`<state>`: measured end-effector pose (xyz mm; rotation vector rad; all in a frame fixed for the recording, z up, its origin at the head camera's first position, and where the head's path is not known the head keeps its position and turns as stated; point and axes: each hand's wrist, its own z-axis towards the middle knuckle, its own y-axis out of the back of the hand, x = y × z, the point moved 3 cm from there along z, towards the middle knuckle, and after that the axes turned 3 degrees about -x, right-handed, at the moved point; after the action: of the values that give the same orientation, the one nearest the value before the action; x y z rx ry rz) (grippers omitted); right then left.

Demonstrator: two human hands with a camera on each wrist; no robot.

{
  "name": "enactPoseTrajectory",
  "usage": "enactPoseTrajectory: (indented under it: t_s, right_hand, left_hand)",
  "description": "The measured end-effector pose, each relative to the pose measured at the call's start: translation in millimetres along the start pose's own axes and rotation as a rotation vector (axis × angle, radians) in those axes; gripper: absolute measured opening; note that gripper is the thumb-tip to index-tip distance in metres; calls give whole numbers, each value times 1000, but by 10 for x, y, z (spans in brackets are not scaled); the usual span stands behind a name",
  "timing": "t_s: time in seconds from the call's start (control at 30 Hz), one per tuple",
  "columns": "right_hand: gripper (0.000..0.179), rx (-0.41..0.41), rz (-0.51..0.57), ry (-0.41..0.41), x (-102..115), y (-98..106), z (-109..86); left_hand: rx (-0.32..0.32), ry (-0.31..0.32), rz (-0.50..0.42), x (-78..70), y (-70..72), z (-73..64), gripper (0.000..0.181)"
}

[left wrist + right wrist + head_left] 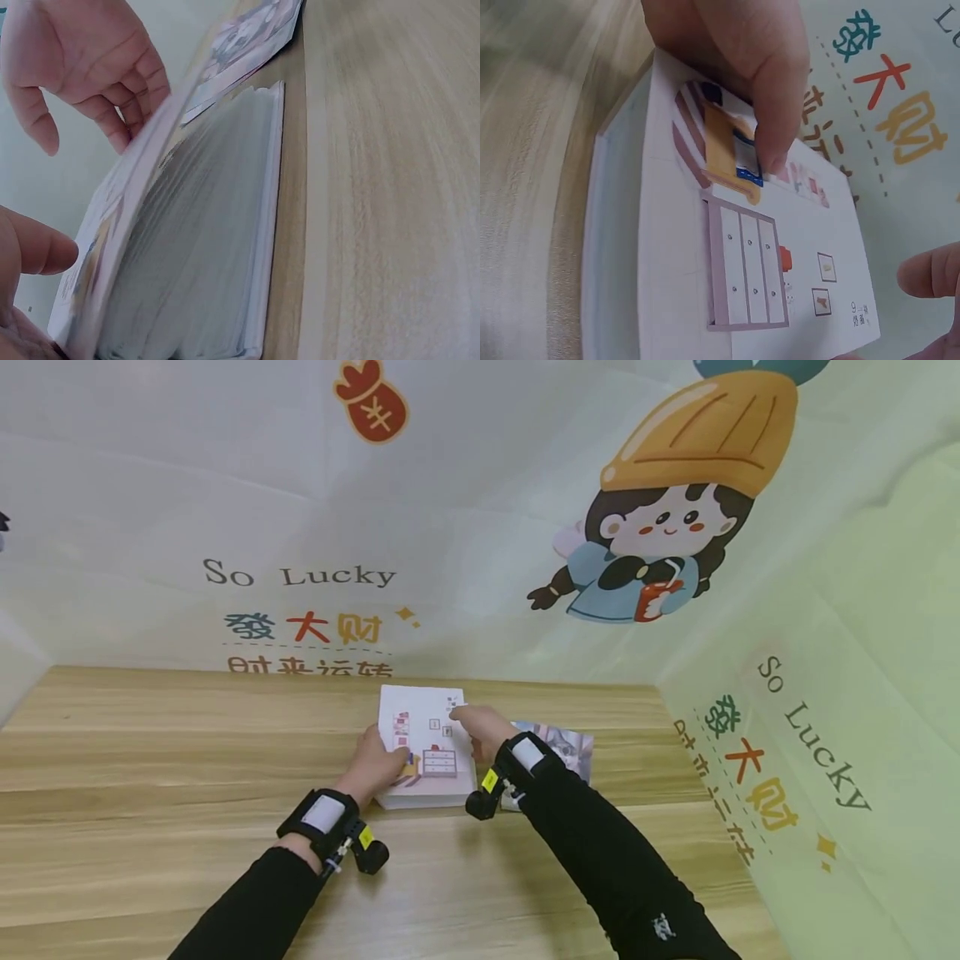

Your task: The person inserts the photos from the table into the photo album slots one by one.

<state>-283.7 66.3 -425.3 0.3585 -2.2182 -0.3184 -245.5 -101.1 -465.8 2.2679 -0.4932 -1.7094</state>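
A thick white photo album lies face up on the table, its cover printed with a chest of drawers and small pictures. My left hand grips its left side, thumb over the cover and fingers at the edge. Along the right side, my right hand reaches over the edge. In the left wrist view its thumb stands off the cover and its loosely bent fingertips are right at the cover's far edge. The wavy page edges show between the covers there.
A second flat item with a printed cartoon cover lies right of the album, partly hidden by my right wrist. The wooden table meets a printed white backdrop behind and at the right.
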Motion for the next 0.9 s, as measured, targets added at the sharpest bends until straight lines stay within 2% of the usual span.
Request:
enactPoseTrajectory:
  t_s: [0.13, 0.23, 0.33, 0.47, 0.53, 0.67, 0.77, 0.9]
  right_hand:
    - [48, 19, 36, 18, 68, 10, -35]
    - [50, 72, 63, 56, 137, 6, -60]
    - [52, 161, 98, 110, 235, -18, -110]
    - [55, 263, 121, 215, 386, -76, -230]
    - [58, 297, 125, 273, 453, -121, -294]
    - [63, 360, 157, 352, 547, -238, -416]
    - [66, 424, 183, 394, 579, -331, -494]
    - [63, 491, 131, 482, 583, -457, -571]
  left_hand:
    - [25, 22, -38, -13, 33, -4, 52]
    - [18, 46, -18, -63, 68, -12, 59]
    - [-10, 40, 21, -188, 107, -24, 65]
    - [-5, -21, 44, -436, 162, -49, 69]
    - [18, -54, 43, -560, 206, -67, 71]
    - [79, -162, -7, -750, 319, -89, 67]
    - [108, -215, -13, -810, 422, -100, 62]
    - [90, -189, 13, -793, 574, -111, 59]
